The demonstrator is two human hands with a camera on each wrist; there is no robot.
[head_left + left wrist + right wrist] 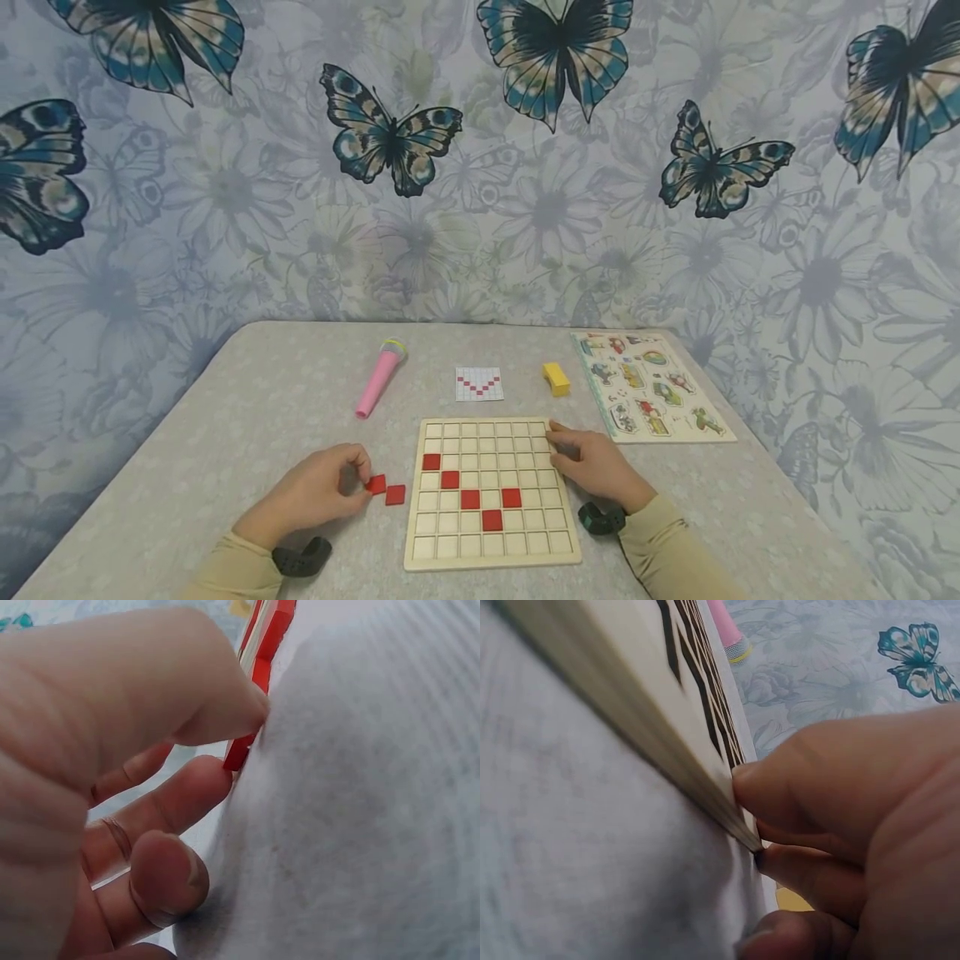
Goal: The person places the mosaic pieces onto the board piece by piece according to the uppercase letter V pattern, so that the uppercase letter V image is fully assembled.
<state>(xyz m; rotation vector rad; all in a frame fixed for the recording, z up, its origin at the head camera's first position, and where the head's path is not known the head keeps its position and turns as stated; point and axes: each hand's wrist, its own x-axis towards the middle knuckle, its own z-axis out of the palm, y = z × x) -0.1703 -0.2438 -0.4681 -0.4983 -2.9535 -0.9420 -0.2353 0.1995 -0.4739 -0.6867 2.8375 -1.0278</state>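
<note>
A pale wooden grid board [450,546] lies flat on the table, with several red square tiles [470,499] set in its cells in a slanting line that turns upward at the right. Left of the board are two loose red tiles. My left hand [318,492] has thumb and forefinger at the nearer loose tile [377,483], pinching its edges; the left wrist view shows this tile [238,753] between the fingertips. The other loose tile [395,495] lies beside it, untouched. At the board's upper right edge my right hand [600,467] grips the rim, thumb on top [754,784].
Behind the board lies a pattern card [480,395] with red squares in a V. A pink toy flashlight or microphone [379,379] is at the back left. A yellow block [557,379] and a picture puzzle board [652,387] are at the back right, before a papered wall.
</note>
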